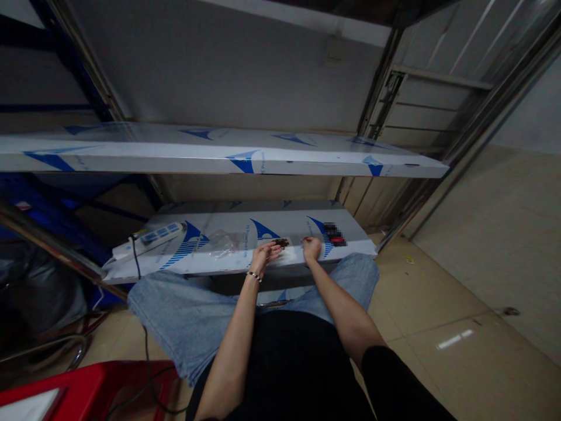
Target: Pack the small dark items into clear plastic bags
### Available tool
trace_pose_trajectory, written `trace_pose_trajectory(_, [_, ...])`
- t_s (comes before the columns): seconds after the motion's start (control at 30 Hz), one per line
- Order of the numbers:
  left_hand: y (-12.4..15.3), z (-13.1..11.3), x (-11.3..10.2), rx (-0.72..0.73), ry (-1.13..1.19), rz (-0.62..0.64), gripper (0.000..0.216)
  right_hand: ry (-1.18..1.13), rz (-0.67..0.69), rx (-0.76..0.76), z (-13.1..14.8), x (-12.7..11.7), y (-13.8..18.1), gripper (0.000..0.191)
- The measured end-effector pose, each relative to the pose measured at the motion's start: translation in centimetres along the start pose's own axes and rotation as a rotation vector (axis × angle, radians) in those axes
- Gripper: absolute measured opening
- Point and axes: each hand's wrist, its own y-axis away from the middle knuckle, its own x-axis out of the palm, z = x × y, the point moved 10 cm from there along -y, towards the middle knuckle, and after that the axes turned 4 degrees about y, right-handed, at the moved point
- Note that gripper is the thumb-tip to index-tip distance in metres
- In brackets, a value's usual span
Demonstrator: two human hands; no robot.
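Observation:
I sit in front of a low shelf (228,225) wrapped in white film with blue marks. My left hand (264,255), with a bead bracelet at the wrist, rests at the shelf's front edge, its fingers curled around a small dark object (282,242) that I cannot make out. My right hand (311,248) lies a little to the right, fingers closed in a pinch on the shelf surface. A small flat white piece (289,251) lies between the two hands. A dark and red item (335,235) sits just right of my right hand.
A clear plastic bag (221,243) lies left of my hands. A white power strip (153,237) with a black cable sits at the shelf's left end. A second shelf (210,153) hangs above. A red stool (92,389) is at lower left, tiled floor to the right.

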Motion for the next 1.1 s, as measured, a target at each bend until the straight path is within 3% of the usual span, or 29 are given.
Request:
trace_pose_trajectory(0.2, [-0.2, -1.2, 1.1, 0.069, 0.073, 0.039, 0.031, -0.09, 0.061, -0.111, 2.7, 7.2, 4.5, 0.01])
trace_pose_trajectory(0.37, [0.2, -3.8, 0.3, 0.214, 0.025, 0.01, 0.04, -0.078, 0.19, -0.115, 3.0, 11.4, 9.2, 0.01])
trace_pose_trajectory(0.53, [0.3, -4.6, -1.9, 0.228, -0.002, -0.099, 0.031, -0.027, 0.159, -0.256, 4.5, 9.7, 8.7, 0.009])
trace_pose_trajectory(0.63, [0.5, -4.8, -1.5, 0.179, -0.096, -0.042, 0.03, -0.09, 0.207, -0.131, 3.5, 9.1, 6.9, 0.019])
trace_pose_trajectory(0.8, [1.2, -6.0, -0.1, 0.16, -0.251, 0.092, 0.055, -0.234, 0.482, 0.162, 2.1, 10.2, 6.2, 0.02])
trace_pose_trajectory(1.1, [1.7, -10.1, -2.2, 0.429, -0.279, -0.09, 0.054, -0.31, 0.672, 0.259, 3.5, 11.4, 7.9, 0.013])
